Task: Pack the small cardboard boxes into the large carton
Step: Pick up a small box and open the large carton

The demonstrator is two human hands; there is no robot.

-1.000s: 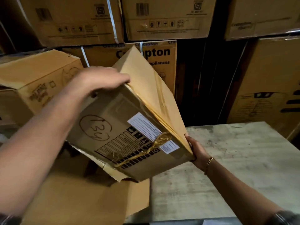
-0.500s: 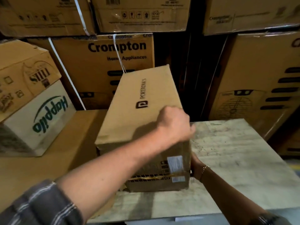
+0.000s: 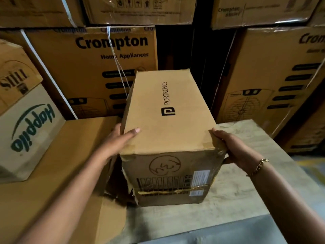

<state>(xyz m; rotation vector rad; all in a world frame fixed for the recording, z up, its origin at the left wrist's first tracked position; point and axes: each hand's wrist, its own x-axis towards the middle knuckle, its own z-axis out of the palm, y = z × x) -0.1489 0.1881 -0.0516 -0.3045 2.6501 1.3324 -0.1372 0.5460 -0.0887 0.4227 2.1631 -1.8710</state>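
A long brown Portronics carton (image 3: pixel 168 124) lies on its side on the grey table (image 3: pixel 255 187), its near end facing me with a circled handwritten number and a white label. Its lower left corner is torn. My left hand (image 3: pixel 121 140) presses flat against the carton's near left edge, thumb over the top face. My right hand (image 3: pixel 230 148), with a gold bracelet at the wrist, grips the near right top corner. No small boxes are visible.
A flat brown cardboard surface (image 3: pixel 58 173) lies left of the table. A white Happilo box (image 3: pixel 29 131) stands on it at far left, under another brown box (image 3: pixel 14 74). Strapped Crompton cartons (image 3: pixel 98 67) are stacked behind and at right (image 3: pixel 274 76).
The carton was tilted in the air with flaps loose, then laid down on the table. My left hand moved from its top right to its left edge; my right hand moved up to the corner.
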